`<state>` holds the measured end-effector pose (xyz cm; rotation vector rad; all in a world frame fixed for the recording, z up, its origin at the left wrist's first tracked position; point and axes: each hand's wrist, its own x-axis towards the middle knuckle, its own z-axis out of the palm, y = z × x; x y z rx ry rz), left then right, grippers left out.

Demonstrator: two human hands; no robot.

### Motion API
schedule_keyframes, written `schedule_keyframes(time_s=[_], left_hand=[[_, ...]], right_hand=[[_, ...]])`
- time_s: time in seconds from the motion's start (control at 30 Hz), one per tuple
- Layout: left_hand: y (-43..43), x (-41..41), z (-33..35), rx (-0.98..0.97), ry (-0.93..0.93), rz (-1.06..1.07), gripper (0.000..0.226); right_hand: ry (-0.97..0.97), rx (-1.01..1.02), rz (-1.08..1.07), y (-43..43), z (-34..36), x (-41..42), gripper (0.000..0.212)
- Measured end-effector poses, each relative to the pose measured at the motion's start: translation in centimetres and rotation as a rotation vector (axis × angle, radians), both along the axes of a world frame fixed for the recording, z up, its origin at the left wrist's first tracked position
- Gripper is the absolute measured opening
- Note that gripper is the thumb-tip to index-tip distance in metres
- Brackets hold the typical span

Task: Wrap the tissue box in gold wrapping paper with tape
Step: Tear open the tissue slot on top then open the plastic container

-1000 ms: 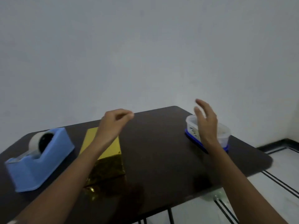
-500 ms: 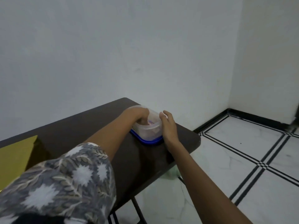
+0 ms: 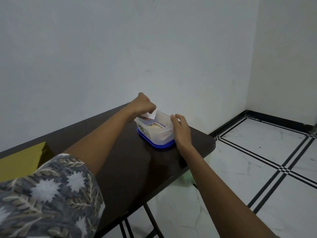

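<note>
Over at the far left edge of the view, the gold-wrapped tissue box (image 3: 20,160) sits on the dark brown tabletop (image 3: 137,169). Its flat gold top and one darker side show, and its near part is hidden behind our grey leaf-patterned sleeve (image 3: 51,194). Neither hand is near it. Both are well apart from it, at the table's right end, where a clear rectangular plastic container on a blue base (image 3: 157,134) stands close to the rounded corner. Our left hand (image 3: 144,107) reaches across above the container's far left rim, its fingers curled and pinching a small white slip of paper (image 3: 151,115) that hangs half over the opening. Our right hand (image 3: 181,129) lies against the container's right wall with fingers fairly straight and relaxed and the thumb by the rim, touching it rather than gripping. Inside the container lies something pale with small dark marks, and we cannot tell what it is. Beyond the table rises a plain whitish wall (image 3: 120,48), and to the right spreads a white marble-look tiled floor (image 3: 257,177) crossed by black double lines, with a black skirting along the wall's foot.
</note>
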<state>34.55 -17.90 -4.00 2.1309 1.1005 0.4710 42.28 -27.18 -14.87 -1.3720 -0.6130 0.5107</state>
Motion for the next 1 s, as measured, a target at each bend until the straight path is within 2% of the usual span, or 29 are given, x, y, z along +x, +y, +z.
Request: schedule_keyframes(time_s=[0.07, 0.1, 0.13, 0.17, 0.23, 0.3, 0.37, 0.43, 0.5, 0.63, 0.73, 0.83, 1.0], left_hand=[[-0.9, -2.0, 1.5, -0.404, -0.367, 0.041, 0.015], [-1.4, -3.3, 2.3, -0.559, -0.529, 0.043, 0.019], [-2.0, -4.7, 2.8, -0.633, -0.638, 0.049, 0.022], [-2.4, -6.1, 3.0, -0.628, -0.68, 0.053, 0.022], [-3.5, -9.7, 2.7, -0.498, -0.63, 0.067, 0.02], [-4.6, -12.8, 1.8, -0.354, -0.517, 0.104, 0.018], [-5.5, -15.7, 0.8, -0.255, -0.502, 0.186, 0.018], [-6.1, -18.2, -0.3, -0.18, -0.57, 0.265, 0.027], [-6.1, -20.1, -1.7, -0.13, -0.663, 0.343, 0.029], [-5.8, -21.3, -5.0, -0.17, -0.892, 0.438, 0.024], [-5.5, -20.5, -6.7, -0.165, -0.947, 0.498, 0.008], [-4.7, -19.7, -7.6, -0.067, -0.823, 0.508, 0.008], [-2.9, -19.1, -9.1, 0.132, -0.516, 0.332, 0.015]], right_hand=[[0.002, -0.012, 0.001, 0.0, 0.0, -0.1, 0.046], [-0.002, 0.0, -0.015, -0.1, -0.1, -0.1, 0.047], [-0.061, 0.02, -0.075, -0.2, -0.1, -0.2, 0.048], [-0.194, 0.053, -0.17, -0.5, 0.0, -0.3, 0.049], [-0.512, 0.184, -0.313, -1.2, 1.4, -1.9, 0.048], [-0.623, 0.341, -0.221, -1.6, 3.5, -4.5, 0.043], [-0.583, 0.381, 0.08, -1.5, 5.4, -8.2, 0.036], [-0.516, 0.271, 0.389, -0.9, 5.9, -11.5, 0.026], [-0.421, 0.175, 0.537, 0.2, 5.4, -13.9, 0.016], [-0.066, 0.106, 0.431, 1.0, 3.1, -16.3, 0.01], [0.0, 0.101, 0.4, 0.7, 1.9, -17.1, 0.009], [0.115, 0.116, 0.369, 0.3, 2.0, -16.5, 0.019], [0.07, 0.027, 0.365, 0.7, 1.7, -14.7, 0.018]])
